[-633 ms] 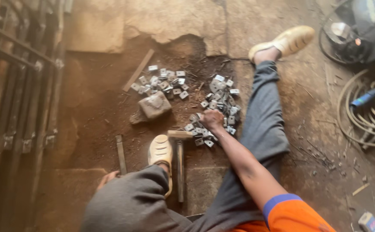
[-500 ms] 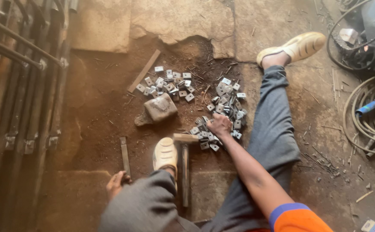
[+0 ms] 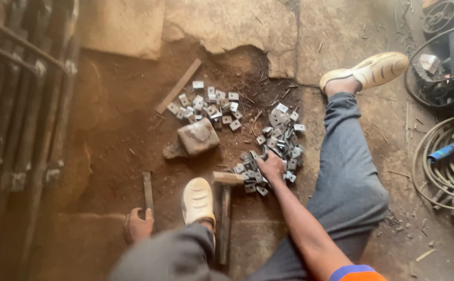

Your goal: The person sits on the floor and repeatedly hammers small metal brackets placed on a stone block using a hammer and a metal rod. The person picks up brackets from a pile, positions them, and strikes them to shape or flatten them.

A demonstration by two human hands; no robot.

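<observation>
Right hand (image 3: 271,166) now curled into the pile of small square grey metal pieces (image 3: 281,143), gathering; left hand (image 3: 137,226) newly down, fingers around the flat steel bar (image 3: 148,191) on the floor.

My right arm reaches forward and down between my legs, bare from an orange sleeve with a blue cuff, elbow nearly straight. The right hand (image 3: 271,166) is at the far end, back up, fingers curled down and closed in a loose grasp; what they enclose I cannot make out. My left hand (image 3: 137,227) is low beside my left knee, fingers curled, knuckles towards me, resting at ground level. I sit with the left leg bent, foot (image 3: 197,200) pointing forward, and the right leg stretched out to the right, its foot (image 3: 368,71) turned outward.
</observation>
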